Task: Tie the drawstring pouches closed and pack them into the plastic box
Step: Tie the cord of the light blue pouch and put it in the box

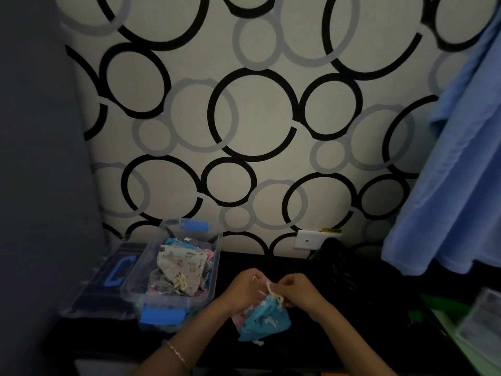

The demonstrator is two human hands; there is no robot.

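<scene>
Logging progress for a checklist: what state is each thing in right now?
Box: open, pouches inside.
Lid: off, lying left of box.
Beige pouch: in box, on top, looks tied.
Blue pouch: outside box, neck gathered.
Left hand: pinches cord.
Right hand: pinches cord.

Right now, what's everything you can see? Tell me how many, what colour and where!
table: one, dark, under everything
plastic box: one, clear with blue latches, on the table, at left
pouches: several, beige one on top, inside the plastic box
lid: one, clear with blue mark, left of the plastic box
blue pouch: one, blue with white print, held at front middle
drawstring: one, cream, at that pouch's top
socket plate: one, white, on the wall
cloth: one, blue, hanging at right
bracelet: one, pale, left wrist
left hand: one, pinching the drawstring
right hand: one, pinching the drawstring
</scene>
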